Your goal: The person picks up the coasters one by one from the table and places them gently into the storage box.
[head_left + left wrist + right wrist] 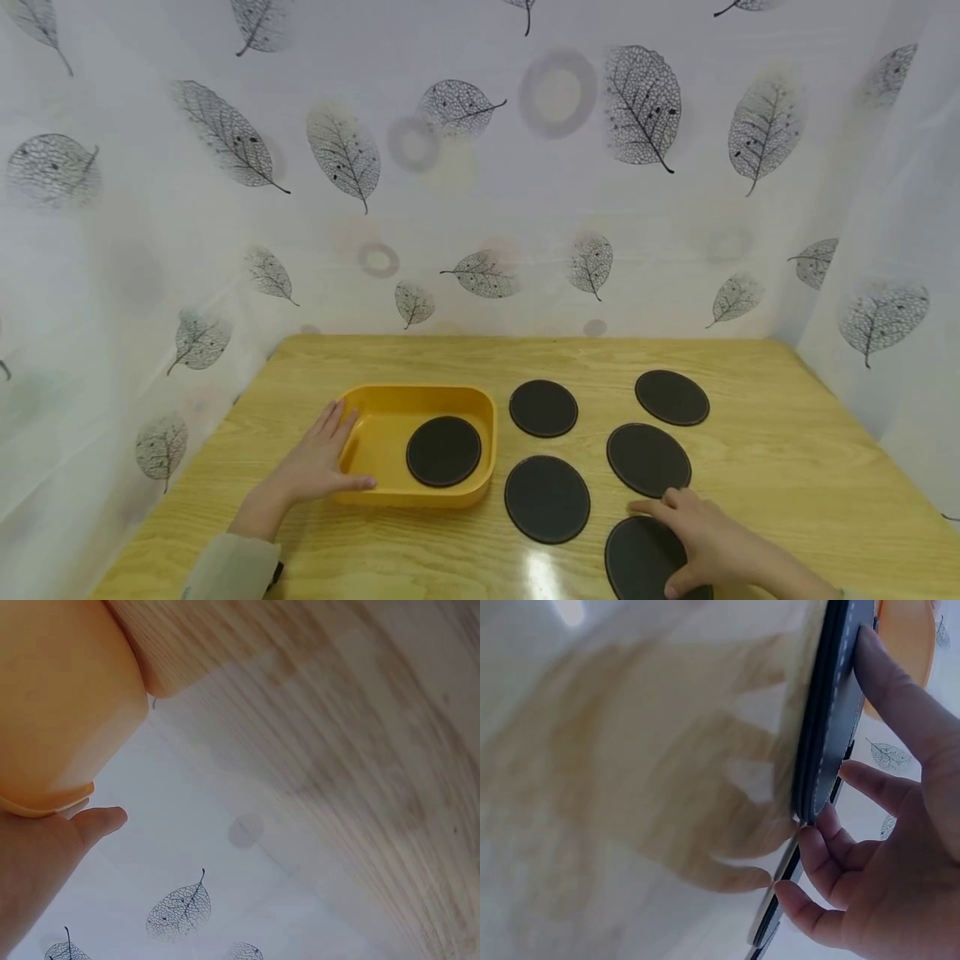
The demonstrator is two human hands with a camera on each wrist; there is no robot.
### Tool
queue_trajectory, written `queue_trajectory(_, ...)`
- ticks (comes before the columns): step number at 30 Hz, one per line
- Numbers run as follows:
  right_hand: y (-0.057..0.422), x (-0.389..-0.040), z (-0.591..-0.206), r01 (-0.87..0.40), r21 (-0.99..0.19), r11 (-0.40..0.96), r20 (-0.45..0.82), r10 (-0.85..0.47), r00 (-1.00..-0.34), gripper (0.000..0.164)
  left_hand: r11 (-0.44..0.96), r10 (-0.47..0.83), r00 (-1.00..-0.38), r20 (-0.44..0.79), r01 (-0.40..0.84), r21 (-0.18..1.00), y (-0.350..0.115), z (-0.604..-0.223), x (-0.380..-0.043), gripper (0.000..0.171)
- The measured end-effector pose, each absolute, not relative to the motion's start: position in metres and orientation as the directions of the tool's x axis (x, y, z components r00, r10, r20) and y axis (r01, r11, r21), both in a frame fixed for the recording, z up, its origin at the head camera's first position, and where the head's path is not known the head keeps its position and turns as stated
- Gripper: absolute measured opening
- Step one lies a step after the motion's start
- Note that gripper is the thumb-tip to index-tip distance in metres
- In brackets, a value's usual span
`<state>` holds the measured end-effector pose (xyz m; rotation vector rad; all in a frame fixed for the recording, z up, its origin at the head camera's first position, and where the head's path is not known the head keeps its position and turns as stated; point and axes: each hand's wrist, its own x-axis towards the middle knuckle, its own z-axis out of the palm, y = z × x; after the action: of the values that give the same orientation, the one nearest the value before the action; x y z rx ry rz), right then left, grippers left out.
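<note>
My left hand (318, 462) lies spread against the left end of a yellow plastic tub (476, 492), its fingers fairly straight along the rim and the thumb over the front edge. In the left wrist view the tub's wall (67, 697) rises beside that hand. Inside the tub, toward its right end, is a round black coaster (443, 451). At the near right, my right hand (701, 537) grips another black coaster (641, 554) by its edges. The right wrist view shows the thumb on its stitched face and fingertips at the rim; its edge looks layered there.
Several more black coasters lie flat on the wooden table (405, 550): a back one (543, 408) and a front one (547, 498) right of the tub, then a middle one (648, 460) and a far one (672, 397) farther right. A leaf-print curtain (480, 200) hangs behind the table.
</note>
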<state>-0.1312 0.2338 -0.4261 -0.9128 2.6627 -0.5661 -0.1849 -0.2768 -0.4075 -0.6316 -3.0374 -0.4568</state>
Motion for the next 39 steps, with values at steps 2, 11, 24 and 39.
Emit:
queue_trajectory(2,0.233,-0.13,-0.425,-0.52,-0.463,0.718,-0.129,-0.635,-0.762,0.084,0.876,0.388,-0.92,0.057,0.388,0.287,-0.276,-0.408,-0.185,0.105)
queue_trajectory(11,0.233,-0.132,-0.421,-0.497,-0.593,0.634,-0.111,-0.676,-0.729,0.084,0.877,0.386,-0.92,0.072,0.39,0.282,-0.276,-0.406,-0.185,0.105)
queue_trajectory(24,0.253,-0.149,-0.417,-0.441,-0.768,0.464,-0.049,-0.729,-0.683,0.055,0.877,0.391,-0.918,0.061,0.392,0.278,-0.276,-0.405,-0.184,0.106)
queue_trajectory(39,0.255,-0.16,-0.413,-0.121,-0.944,0.306,-0.107,-0.634,-0.766,0.061,0.873,0.398,-0.915,0.063,0.399,0.281,-0.276,-0.406,-0.184,0.107)
